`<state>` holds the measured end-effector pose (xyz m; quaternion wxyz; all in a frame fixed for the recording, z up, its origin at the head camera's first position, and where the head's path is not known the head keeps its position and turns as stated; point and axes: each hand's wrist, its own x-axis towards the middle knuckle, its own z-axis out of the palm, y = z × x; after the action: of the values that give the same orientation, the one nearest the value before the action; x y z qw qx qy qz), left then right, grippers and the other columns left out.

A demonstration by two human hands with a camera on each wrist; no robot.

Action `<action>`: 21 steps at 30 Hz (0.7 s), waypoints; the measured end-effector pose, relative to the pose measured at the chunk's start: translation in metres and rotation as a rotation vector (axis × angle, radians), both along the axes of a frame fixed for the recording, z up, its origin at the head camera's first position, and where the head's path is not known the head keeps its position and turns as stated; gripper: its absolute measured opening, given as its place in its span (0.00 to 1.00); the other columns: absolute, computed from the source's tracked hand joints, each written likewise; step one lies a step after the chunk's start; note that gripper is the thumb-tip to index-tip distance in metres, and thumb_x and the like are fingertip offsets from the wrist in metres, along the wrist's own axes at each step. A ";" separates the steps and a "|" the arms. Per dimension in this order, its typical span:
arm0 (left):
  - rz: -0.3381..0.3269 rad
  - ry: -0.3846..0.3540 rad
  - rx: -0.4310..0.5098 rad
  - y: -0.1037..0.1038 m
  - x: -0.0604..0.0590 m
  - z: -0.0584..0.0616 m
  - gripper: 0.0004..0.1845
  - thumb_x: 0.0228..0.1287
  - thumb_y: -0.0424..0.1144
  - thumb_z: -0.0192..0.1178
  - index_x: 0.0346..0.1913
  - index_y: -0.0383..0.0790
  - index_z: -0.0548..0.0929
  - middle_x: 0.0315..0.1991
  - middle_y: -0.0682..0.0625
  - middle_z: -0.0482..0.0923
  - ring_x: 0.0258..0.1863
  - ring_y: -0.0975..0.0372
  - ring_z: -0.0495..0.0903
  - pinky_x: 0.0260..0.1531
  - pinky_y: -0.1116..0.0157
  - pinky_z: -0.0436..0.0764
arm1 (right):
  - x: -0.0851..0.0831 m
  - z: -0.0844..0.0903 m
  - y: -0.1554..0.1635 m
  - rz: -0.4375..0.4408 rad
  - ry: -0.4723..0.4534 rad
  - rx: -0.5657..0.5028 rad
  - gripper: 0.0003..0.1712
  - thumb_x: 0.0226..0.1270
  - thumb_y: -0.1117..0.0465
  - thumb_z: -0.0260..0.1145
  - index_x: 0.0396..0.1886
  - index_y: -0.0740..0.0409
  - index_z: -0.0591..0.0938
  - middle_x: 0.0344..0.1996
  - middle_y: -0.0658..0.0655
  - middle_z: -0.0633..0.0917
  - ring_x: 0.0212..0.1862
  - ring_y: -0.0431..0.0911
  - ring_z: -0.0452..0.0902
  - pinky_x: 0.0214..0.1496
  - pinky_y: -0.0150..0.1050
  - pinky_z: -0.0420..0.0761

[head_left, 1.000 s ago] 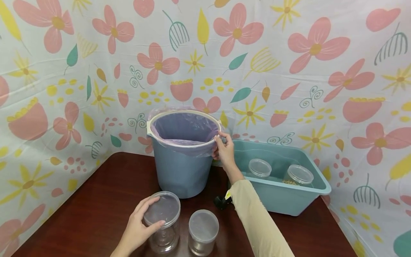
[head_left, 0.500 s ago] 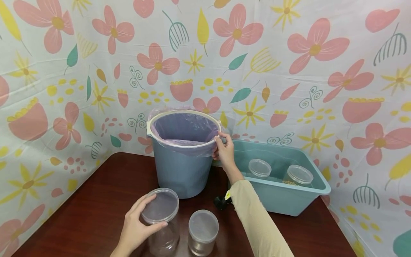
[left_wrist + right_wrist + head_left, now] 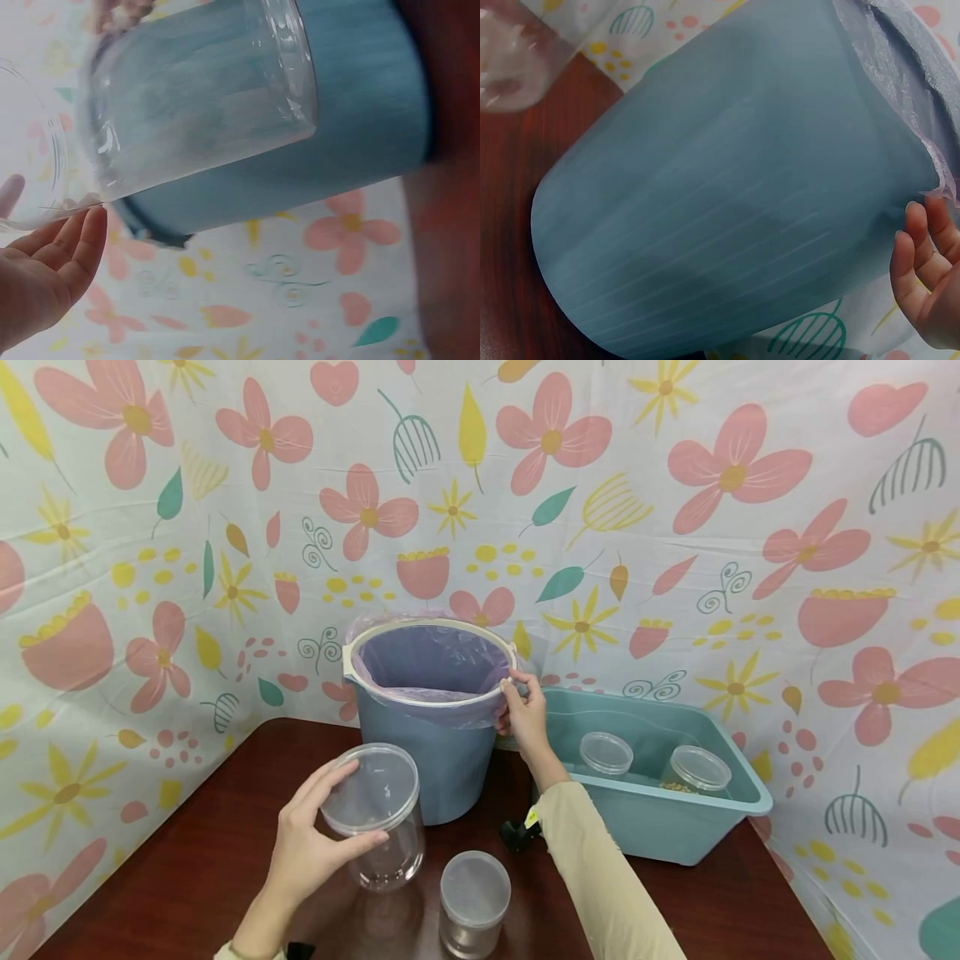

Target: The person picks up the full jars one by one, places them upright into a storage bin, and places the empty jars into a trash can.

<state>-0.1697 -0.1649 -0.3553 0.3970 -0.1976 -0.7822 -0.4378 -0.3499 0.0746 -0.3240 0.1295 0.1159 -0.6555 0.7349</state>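
Note:
My left hand (image 3: 303, 839) grips a large clear plastic jar (image 3: 393, 847) by its lidded top, holding it above the table in front of the bin. In the left wrist view the transparent jar body (image 3: 202, 112) overlaps the blue bin (image 3: 367, 97), and nothing shows inside it. The blue-grey bin (image 3: 435, 768) stands upright with a white rim ring, lined with a thin purple bin bag (image 3: 450, 714) folded over the edge. At the rim's right side, my right hand (image 3: 531, 718) pinches the overhanging bag; in the right wrist view its fingertips (image 3: 934, 201) meet the bag's edge.
A smaller lidded clear jar (image 3: 475, 902) stands on the dark wooden table (image 3: 195, 860). To the right, a teal tub (image 3: 645, 818) holds two lidded jars, one with yellowish grains (image 3: 678, 786) visible. A flower-patterned cloth (image 3: 600, 552) hangs behind the table.
The left hand has raised the large jar off the table and moved it forward towards the bin. My right hand stays at the bin's rim.

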 end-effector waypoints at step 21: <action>0.011 0.219 -0.060 0.017 -0.024 0.102 0.39 0.25 0.43 0.78 0.50 0.39 0.78 0.48 0.47 0.75 0.46 0.56 0.73 0.43 0.65 0.71 | -0.004 0.006 -0.005 -0.090 -0.007 0.077 0.20 0.63 0.59 0.58 0.53 0.62 0.73 0.07 0.53 0.72 0.08 0.43 0.65 0.11 0.33 0.66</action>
<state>-0.1935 -0.1479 -0.2530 0.4762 -0.2519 -0.7480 -0.3876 -0.3543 0.0694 -0.3175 0.1556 0.0883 -0.6882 0.7031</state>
